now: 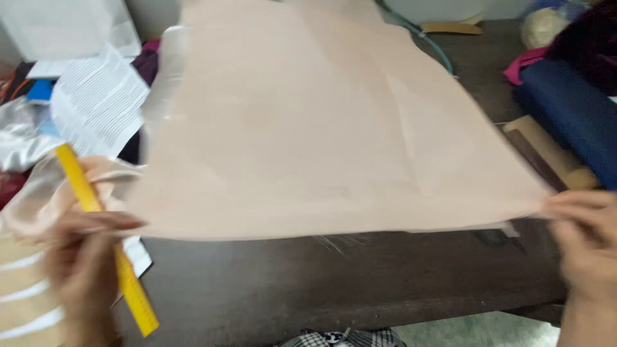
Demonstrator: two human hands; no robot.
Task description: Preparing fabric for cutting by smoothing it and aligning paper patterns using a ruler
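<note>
The left hand, at eight o'clock, is closed on the near-left corner of a peach fabric panel and a yellow ruler. The right hand, at four o'clock, pinches the near-right corner. The fabric looks lifted at its near edge, not yet lying flat on the dark wooden table. Its long axis runs six to twelve o'clock; the ruler slants from ten to seven o'clock. Printed paper lies at ten o'clock.

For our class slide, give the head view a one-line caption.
Two hands spread a pale peach sheet over a dark table; the left hand also holds a yellow ruler.
</note>
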